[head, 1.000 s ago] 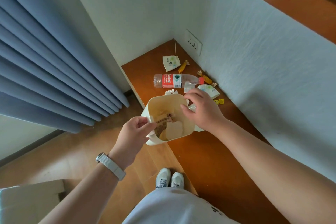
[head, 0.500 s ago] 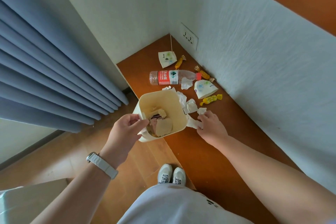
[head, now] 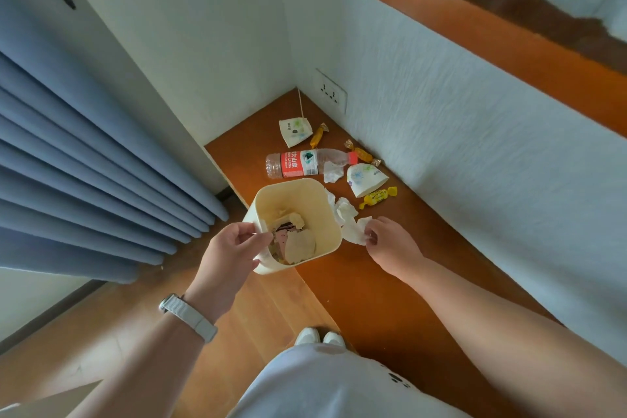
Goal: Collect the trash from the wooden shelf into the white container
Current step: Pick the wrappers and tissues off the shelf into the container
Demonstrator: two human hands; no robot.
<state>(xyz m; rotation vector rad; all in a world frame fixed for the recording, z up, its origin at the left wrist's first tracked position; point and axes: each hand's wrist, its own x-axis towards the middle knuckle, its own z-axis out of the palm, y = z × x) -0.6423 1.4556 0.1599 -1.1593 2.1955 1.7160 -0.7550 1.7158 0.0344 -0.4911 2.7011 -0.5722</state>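
**Shelf Clearance: Status at Corner**

Wooden shelf [head: 390,288] in the wall corner carries scattered litter. I note my left hand [head: 230,249] gripping the white container [head: 325,207] by its rim, fingers closed on it, at the shelf edge. Right hand [head: 390,244] pinches a crumpled tissue [head: 356,234] just beside the container. Plastic bottle [head: 305,163] lies flat beyond.

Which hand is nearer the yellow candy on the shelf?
Right. The right hand sits just below the yellow candy, pinching a tissue; the left hand holds the white container farther away.
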